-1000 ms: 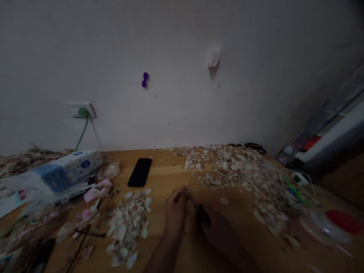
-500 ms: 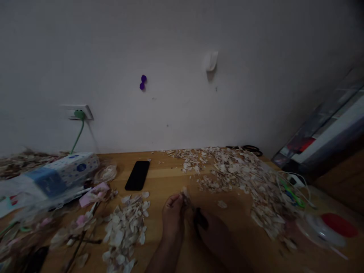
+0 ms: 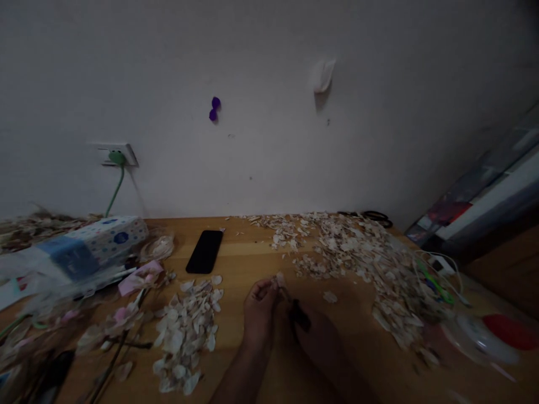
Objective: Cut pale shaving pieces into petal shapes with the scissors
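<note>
My left hand (image 3: 259, 311) is closed in a pinch on a small pale petal-like piece (image 3: 279, 278) above the wooden table (image 3: 244, 264). My right hand (image 3: 320, 339), dark and hard to make out, grips a small dark tool (image 3: 298, 315) whose tip points at that piece. A pile of pale petal pieces (image 3: 187, 331) lies just left of my left hand. A much larger spread of pale scraps (image 3: 357, 258) covers the table to the right and back.
A black phone (image 3: 205, 251) lies face down behind the pile. A tissue box (image 3: 107, 238), pink flowers and stems (image 3: 126, 314) clutter the left. Cables (image 3: 433, 278) and a clear container with a red lid (image 3: 497, 331) sit at the right. A wall socket (image 3: 115, 154) holds a green plug.
The view shifted slightly; both hands stay together at the same spot, the left still pinching the small piece, the right still on the dark tool.
</note>
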`<state>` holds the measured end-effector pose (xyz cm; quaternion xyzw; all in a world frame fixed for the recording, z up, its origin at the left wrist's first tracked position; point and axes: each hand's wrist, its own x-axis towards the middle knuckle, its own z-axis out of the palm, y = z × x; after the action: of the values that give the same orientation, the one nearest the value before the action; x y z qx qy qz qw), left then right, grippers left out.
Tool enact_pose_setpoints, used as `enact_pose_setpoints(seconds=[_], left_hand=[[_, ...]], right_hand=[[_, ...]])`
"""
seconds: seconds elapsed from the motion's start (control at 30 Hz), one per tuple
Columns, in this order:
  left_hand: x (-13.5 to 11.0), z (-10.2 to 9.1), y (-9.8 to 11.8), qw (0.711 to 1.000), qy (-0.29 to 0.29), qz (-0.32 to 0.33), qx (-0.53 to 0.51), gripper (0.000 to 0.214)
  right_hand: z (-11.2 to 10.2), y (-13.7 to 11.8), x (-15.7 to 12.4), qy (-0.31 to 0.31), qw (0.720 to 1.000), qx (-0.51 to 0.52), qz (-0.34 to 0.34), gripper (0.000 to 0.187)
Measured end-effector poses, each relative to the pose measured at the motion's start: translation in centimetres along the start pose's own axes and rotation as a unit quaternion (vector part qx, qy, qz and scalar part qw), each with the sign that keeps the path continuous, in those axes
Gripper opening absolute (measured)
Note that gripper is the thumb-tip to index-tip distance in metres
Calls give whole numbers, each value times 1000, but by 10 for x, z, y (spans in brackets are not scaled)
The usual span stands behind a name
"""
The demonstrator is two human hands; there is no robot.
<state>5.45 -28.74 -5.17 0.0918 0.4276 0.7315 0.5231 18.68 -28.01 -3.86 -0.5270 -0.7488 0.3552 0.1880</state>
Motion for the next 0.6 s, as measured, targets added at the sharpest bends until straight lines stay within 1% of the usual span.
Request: enact_pose_setpoints(seconds=[0.17, 0.3, 0.4, 0.47, 0.53, 0.6], left_hand=[[1, 0, -2, 1000, -2, 20, 23, 35], [1, 0, 2, 1000, 3, 23, 21, 33], [0, 2, 6, 1000, 14, 16, -5, 33], [0, 3, 7, 1000, 9, 15, -13, 35], [-1, 3, 8, 1000, -7, 18, -1, 36], [-1, 4, 8, 998, -34, 21, 41, 37]], right_hand=[[0, 5, 3, -6, 999, 30, 9, 29], [-3, 6, 4, -3, 994, 108, 12, 28], [-7, 2, 3, 39, 980, 192, 38, 32], [-9, -2, 3, 96, 962, 244, 75, 34], [-10, -6, 5, 156, 936, 300, 96, 33], [-9, -10, 12, 185, 912, 358, 71, 32]])
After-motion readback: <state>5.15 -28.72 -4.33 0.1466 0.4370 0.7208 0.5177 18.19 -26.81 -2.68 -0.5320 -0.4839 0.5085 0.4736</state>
